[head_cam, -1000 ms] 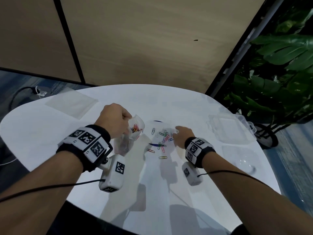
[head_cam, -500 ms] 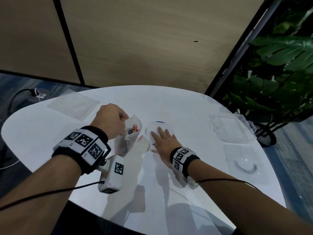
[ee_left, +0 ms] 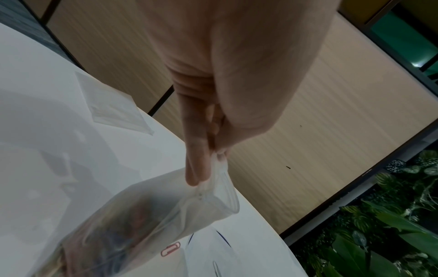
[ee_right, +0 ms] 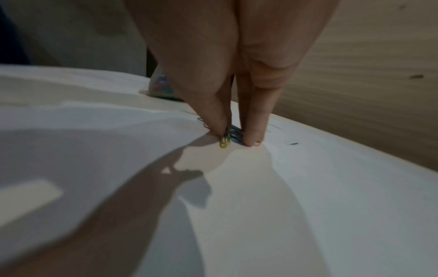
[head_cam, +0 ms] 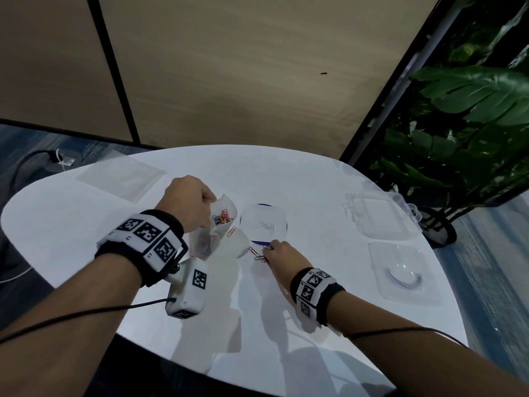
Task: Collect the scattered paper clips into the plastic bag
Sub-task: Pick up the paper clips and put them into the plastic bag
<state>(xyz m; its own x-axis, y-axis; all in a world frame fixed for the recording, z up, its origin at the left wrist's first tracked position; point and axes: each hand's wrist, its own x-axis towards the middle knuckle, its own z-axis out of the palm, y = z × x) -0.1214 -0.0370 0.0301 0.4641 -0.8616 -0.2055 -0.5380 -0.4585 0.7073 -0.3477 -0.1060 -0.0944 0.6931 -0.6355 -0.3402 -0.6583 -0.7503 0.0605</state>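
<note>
My left hand (head_cam: 207,202) pinches the rim of a small clear plastic bag (head_cam: 221,224) and holds it up off the white table (head_cam: 315,181), mouth open; coloured paper clips lie inside it. The left wrist view shows thumb and finger (ee_left: 198,168) clamped on the bag (ee_left: 147,211). My right hand (head_cam: 270,250) presses down on the table and pinches a small bunch of paper clips (ee_right: 228,139) between thumb and fingers (ee_right: 251,135). A red clip (head_cam: 231,232) lies beside the bag. Two silver clips (head_cam: 268,226) rest on a clear round disc (head_cam: 279,216).
A flat clear bag (head_cam: 120,174) lies at the back left. Clear plastic boxes (head_cam: 380,216) and a clear blister tray (head_cam: 403,270) sit at the right. A large plant (head_cam: 463,116) stands past the table's right edge. A wooden wall is behind.
My right hand swept left over the clip pile, then pulled back toward me with clips gathered under its fingertips. The pile is gone from the disc. The left hand kept holding the bag.
</note>
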